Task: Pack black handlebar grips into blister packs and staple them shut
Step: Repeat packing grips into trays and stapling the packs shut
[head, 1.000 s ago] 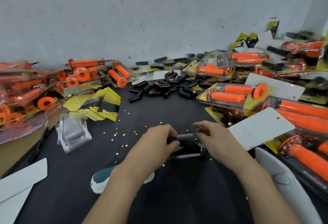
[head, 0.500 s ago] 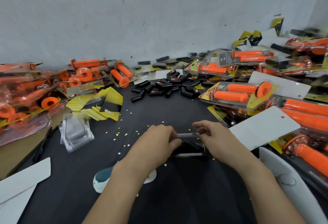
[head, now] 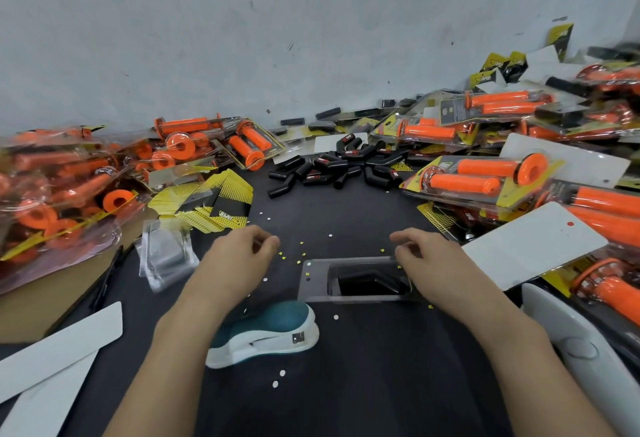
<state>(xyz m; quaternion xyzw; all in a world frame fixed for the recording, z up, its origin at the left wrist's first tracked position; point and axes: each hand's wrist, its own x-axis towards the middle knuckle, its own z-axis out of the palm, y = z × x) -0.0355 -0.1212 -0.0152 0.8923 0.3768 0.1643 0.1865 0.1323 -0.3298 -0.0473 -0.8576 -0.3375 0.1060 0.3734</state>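
Right hand (head: 427, 258) at blister pack (head: 313, 286) edge

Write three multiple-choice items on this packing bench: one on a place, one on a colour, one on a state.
1. Where does the stapler lie?
A) just near and left of the blister pack
B) on the pile of loose grips
C) against the wall

2. What colour is the grip inside that blister pack?
A) orange
B) black
C) yellow

3. What does the left hand hold?
A) the stapler
B) a yellow card
C) nothing

Key: 1 A, it sits just off the pack's near left corner; 2 B, a bent black piece fills the cavity; 3 C, its fingers are loosely curled with nothing between them.
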